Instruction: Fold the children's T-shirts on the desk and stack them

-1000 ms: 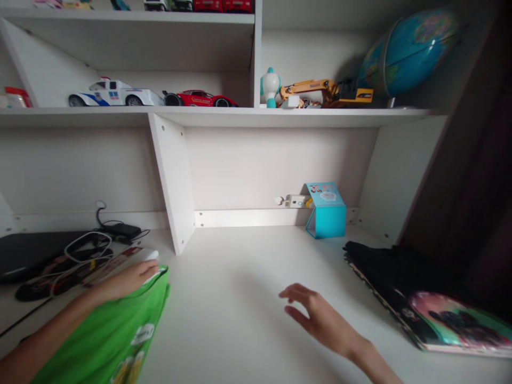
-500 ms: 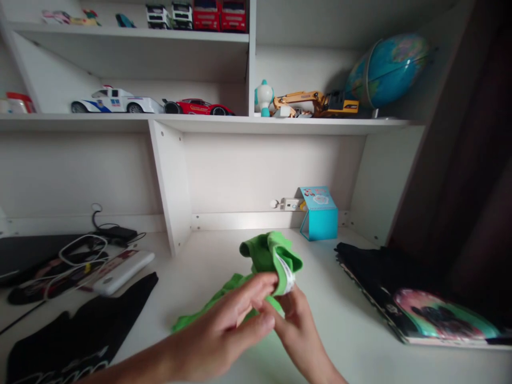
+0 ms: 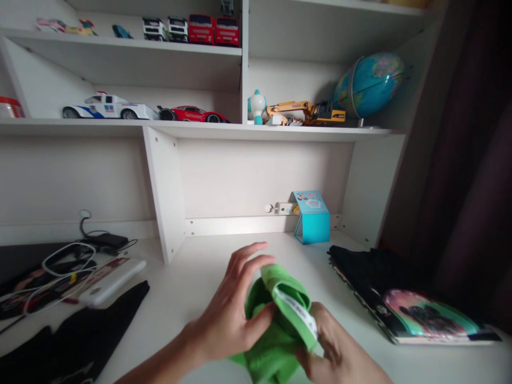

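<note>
A bunched green cloth garment (image 3: pixel 272 349) is held low over the front of the desk, its folded band carrying a white strip with dark print. At the band's right edge, my right hand (image 3: pixel 334 341) has its fingers behind the cloth and its thumb in front, gripping it. My left hand (image 3: pixel 230 304) is along the garment's left side with fingers stretched and apart. Its thumb rests against the cloth near the opening, while the fingertips are by the upper fold. The garment's lower end runs out of the picture.
Dark folded clothing with a colourful print (image 3: pixel 428 314) lies right, black cloth (image 3: pixel 80 330) left. Behind that are a white-and-red device (image 3: pixel 114 280) and tangled cables (image 3: pixel 60 266). A blue desk calendar (image 3: pixel 316 226) stands at the back. Toy vehicles and a globe (image 3: pixel 376 82) fill shelves above.
The green garment has come nearer and lower, its band turned to show more of the printed strip. My left hand has lifted and spread its fingers. The view has shifted slightly.
</note>
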Available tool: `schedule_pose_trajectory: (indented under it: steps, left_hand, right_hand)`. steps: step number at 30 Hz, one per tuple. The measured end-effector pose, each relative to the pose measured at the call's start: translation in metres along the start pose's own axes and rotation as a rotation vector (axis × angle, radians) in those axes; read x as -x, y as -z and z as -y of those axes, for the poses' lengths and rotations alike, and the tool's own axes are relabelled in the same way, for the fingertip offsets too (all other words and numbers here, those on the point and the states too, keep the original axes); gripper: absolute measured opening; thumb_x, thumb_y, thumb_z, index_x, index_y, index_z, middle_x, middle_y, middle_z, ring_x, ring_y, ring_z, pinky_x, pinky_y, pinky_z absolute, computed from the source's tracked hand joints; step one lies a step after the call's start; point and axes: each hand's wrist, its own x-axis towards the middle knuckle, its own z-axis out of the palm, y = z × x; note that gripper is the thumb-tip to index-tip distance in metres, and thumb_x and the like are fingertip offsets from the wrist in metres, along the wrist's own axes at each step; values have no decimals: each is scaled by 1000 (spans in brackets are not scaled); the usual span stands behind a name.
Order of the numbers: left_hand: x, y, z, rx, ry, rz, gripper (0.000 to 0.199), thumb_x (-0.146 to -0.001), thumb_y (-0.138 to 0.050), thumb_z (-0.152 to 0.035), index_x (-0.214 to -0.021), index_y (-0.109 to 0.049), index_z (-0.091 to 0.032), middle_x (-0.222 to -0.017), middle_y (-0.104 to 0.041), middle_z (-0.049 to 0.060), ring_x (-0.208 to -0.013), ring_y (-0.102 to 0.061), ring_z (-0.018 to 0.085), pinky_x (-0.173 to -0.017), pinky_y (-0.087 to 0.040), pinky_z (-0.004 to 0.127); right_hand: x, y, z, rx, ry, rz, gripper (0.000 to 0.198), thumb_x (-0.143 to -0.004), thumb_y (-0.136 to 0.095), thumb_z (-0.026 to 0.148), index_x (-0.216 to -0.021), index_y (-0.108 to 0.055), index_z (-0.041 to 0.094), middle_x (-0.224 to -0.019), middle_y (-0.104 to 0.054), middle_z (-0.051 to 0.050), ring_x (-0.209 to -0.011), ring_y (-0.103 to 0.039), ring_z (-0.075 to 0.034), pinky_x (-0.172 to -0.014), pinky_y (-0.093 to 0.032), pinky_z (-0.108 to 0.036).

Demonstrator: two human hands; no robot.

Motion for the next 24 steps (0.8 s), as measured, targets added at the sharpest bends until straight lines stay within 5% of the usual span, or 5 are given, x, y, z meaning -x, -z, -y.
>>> schedule_pose_trajectory:
  steps: [4,9,15,19,24]
  left_hand:
    - [-3,-1,19,310,268,417,38,-75,-55,-16,-113,-57,-18,-108,-62,7,-100,-56,23,-89,-43,34]
    - [11,-20,45,320,493,180,31,-68,-48,-6,-92,-63,-17,-95,-66,3,-93,-58,21,-81,-44,28]
    - [27,-21,71,48,479,52,19,-81,-42,-18,-87,-61,-15,-83,-64,5,-78,-58,18,-69,-42,24]
    - [28,-7,70,54,485,-44,15,-82,-46,-24,-91,-56,-18,-86,-62,3,-81,-57,17,-71,-42,22]
    - [17,30,61,8,428,-114,11,-81,-48,-25,-84,-55,-17,-79,-60,0,-80,-56,16,-72,-41,21]
  right_hand:
    - [4,3,-7,-205,-141,87,12,-67,-57,28,-70,-48,20,-64,-49,1,-63,-47,-14,-55,-41,-23]
    - [-11,30,-11,-428,-55,-2,23,-81,-49,43,-76,-39,23,-68,-40,4,-60,-38,-10,-55,-36,-20]
    - [-3,57,-22,140,-24,-159,33,-91,-27,39,-70,-45,22,-68,-46,1,-64,-46,-13,-60,-39,-22]
    - [2,49,-34,476,-65,-137,15,-80,-47,36,-87,-44,23,-84,-53,-3,-71,-55,-16,-63,-45,-26]
    - [13,39,-70,671,-30,-132,35,-69,-39,15,-102,-35,24,-88,-57,-5,-69,-61,-16,-58,-47,-25]
